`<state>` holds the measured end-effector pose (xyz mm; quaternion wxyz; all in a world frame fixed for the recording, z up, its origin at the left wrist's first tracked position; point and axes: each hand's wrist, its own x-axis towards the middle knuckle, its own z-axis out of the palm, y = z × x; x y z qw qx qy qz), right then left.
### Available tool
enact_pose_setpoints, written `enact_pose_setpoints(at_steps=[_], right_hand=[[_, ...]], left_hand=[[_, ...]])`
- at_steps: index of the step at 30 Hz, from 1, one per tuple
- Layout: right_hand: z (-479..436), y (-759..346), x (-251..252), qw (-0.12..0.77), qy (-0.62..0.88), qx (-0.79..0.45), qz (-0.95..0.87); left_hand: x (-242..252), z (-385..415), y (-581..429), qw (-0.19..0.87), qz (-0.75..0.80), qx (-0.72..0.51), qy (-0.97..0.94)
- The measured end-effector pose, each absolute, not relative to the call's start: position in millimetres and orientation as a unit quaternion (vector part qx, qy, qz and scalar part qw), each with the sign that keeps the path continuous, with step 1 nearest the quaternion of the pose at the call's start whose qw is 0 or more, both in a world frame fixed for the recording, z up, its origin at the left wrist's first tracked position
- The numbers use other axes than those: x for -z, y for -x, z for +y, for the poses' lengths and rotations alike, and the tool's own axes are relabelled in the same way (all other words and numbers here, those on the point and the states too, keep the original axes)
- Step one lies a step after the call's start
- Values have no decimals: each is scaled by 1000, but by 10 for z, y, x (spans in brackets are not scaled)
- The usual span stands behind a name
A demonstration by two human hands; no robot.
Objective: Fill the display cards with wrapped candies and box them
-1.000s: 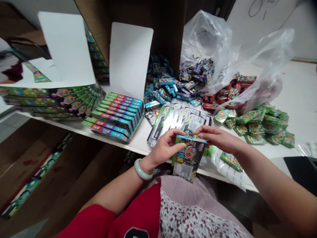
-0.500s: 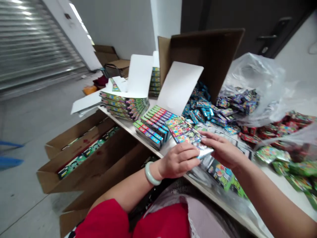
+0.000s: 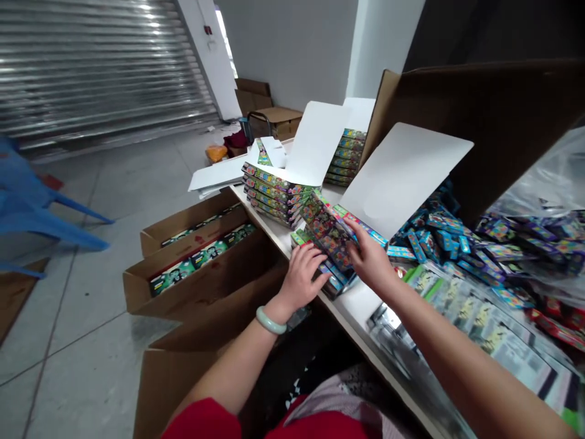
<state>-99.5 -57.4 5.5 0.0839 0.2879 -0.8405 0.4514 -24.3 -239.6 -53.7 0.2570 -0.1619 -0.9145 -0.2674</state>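
Card box [image 3: 326, 227] pinched by the right hand [image 3: 365, 256], left of its fingers, slanting away lengthwise; left hand [image 3: 299, 277], loosely spread, just touches packed boxes [image 3: 336, 279].

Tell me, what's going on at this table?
A person's right hand holds a patterned box, tilted, over a row of slim boxes in front of a raised white flap. The left hand is close beside it; whether it grips anything is unclear. Small blue packets lie heaped to the right on the table, and open cartons stand below.
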Motion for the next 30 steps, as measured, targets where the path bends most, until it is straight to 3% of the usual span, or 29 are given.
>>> enact_pose_setpoints(at_steps=[4,9,14,18,23,26,30], right_hand=[[-578,1012,-27,119,-322,-401,-849],[-561,940,157,74,-351,-274,-892],[-588,797,291,97,-378,-184,-902],[-586,702,229,42,-380,-154,-911],[-644,723,88,17,-401,-95,-911],[-647,703,65,25,-389,-131,-912],[-342,446,109,43,-377,-302,-875]], left_hand=[[651,-2407,265,247,-915,270,167],[679,-2398,261,273,-904,281,171],[676,-2413,253,288,-891,303,176],[614,-2476,332,332,-870,334,147],[459,-2522,534,274,-927,237,91],[425,-2548,641,241,-946,198,84],[367,-2600,706,241,-943,199,112]])
